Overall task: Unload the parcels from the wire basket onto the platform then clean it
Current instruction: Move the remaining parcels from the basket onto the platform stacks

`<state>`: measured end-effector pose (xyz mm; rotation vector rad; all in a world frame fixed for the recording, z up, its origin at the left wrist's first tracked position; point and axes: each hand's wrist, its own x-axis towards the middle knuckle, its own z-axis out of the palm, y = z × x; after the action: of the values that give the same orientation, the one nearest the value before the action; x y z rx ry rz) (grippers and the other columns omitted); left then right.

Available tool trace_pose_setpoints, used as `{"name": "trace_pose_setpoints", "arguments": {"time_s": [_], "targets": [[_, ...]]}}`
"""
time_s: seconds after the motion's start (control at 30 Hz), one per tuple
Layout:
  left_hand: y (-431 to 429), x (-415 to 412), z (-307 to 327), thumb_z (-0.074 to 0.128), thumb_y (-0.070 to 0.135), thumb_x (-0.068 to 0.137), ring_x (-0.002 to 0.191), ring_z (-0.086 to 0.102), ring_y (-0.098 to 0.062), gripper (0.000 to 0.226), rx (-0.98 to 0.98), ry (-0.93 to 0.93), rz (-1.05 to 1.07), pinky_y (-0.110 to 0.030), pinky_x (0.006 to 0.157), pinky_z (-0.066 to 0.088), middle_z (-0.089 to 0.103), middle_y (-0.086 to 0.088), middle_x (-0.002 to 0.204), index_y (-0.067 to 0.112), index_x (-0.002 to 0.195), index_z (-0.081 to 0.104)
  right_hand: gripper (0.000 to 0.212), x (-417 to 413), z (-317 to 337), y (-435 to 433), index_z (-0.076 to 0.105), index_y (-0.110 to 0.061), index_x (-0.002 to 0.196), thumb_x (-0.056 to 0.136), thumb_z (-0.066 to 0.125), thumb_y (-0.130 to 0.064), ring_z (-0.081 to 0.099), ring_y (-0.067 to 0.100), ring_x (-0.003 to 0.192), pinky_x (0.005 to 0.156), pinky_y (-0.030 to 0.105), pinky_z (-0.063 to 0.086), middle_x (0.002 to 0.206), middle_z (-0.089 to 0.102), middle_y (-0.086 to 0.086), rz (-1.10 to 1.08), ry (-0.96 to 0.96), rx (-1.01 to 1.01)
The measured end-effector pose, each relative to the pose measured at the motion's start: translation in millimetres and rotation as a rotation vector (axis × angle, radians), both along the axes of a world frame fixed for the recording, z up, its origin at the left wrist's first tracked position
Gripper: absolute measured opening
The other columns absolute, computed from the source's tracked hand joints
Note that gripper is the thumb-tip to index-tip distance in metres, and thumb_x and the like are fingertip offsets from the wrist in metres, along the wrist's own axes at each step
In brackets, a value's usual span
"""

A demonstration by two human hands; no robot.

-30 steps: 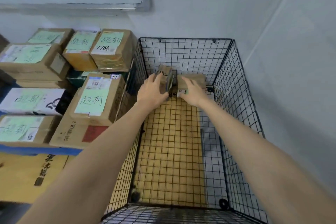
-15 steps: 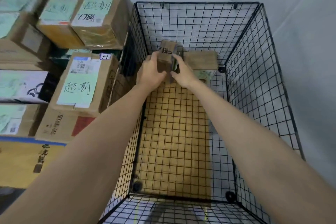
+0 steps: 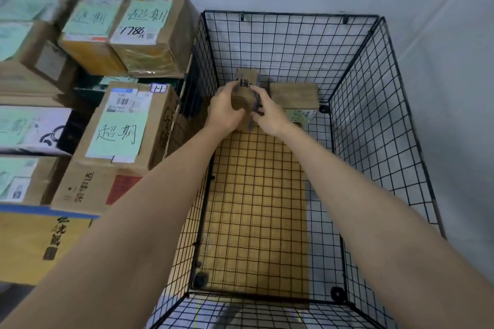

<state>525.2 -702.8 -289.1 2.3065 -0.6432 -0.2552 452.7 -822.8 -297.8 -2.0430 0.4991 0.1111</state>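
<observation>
head view: basket nearly empty, its cardboard liner bare. two parcels remain at the far end. left hand and right hand both clasp the small box from either side, each grip closed on it; whether it has left the floor of the basket i cannot tell. a second box sits just beside it, untouched. stacked parcels fill the platform at left. judging by this, unloading is almost over; cleaning is not yet begun.
</observation>
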Motion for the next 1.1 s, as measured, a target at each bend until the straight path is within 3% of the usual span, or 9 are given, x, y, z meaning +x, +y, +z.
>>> {"name": "trace_pose_setpoints", "arguments": {"time_s": [0.4,0.6,0.77,0.93,1.1], "targets": [[14,-32,77,0.069,0.006,0.081,0.121,0.052,-0.027,0.066,-0.154,-0.116,-0.061,-0.047,0.099,0.048,0.050,-0.013,0.133,0.007,0.142,0.045,0.061,-38,73,10,0.037,-0.027,0.145,0.094,0.063,-0.007,0.062,0.024,0.113,0.101,0.044,0.050,0.137,0.054,0.004,-0.099,-0.263,-0.063],[23,-52,130,0.069,0.010,0.077,0.116,0.058,-0.025,0.067,-0.314,-0.130,-0.091,-0.048,0.097,0.052,0.053,-0.006,0.132,0.016,0.140,0.047,0.065,-59,126,21,0.041,-0.029,0.139,0.086,0.073,-0.010,0.050,0.020,0.127,0.107,0.049,0.045,0.140,0.049,0.002,-0.176,-0.473,-0.127],[33,-72,179,0.072,0.004,0.084,0.096,0.067,-0.014,0.065,-0.460,-0.115,-0.110,-0.026,0.082,0.056,0.056,0.005,0.130,0.016,0.142,0.045,0.063,-78,178,26,0.044,-0.023,0.137,0.084,0.076,-0.012,0.045,0.012,0.123,0.109,0.037,0.039,0.138,0.048,0.003,-0.180,-0.628,-0.246],[41,-87,218,0.072,0.009,0.086,0.095,0.066,-0.008,0.065,-0.592,-0.154,-0.145,-0.023,0.077,0.057,0.056,0.007,0.133,0.022,0.142,0.043,0.061,-93,218,32,0.044,-0.025,0.134,0.083,0.077,-0.013,0.046,0.008,0.112,0.099,0.027,0.043,0.132,0.048,0.005,-0.217,-0.742,-0.279],[46,-97,246,0.066,0.005,0.090,0.095,0.062,0.001,0.058,-0.626,-0.230,-0.195,-0.007,0.068,0.050,0.055,0.010,0.125,0.025,0.140,0.043,0.055,-103,240,35,0.044,-0.025,0.128,0.084,0.076,-0.013,0.050,0.005,0.107,0.093,0.025,0.050,0.127,0.047,0.003,-0.252,-0.846,-0.303]]}}
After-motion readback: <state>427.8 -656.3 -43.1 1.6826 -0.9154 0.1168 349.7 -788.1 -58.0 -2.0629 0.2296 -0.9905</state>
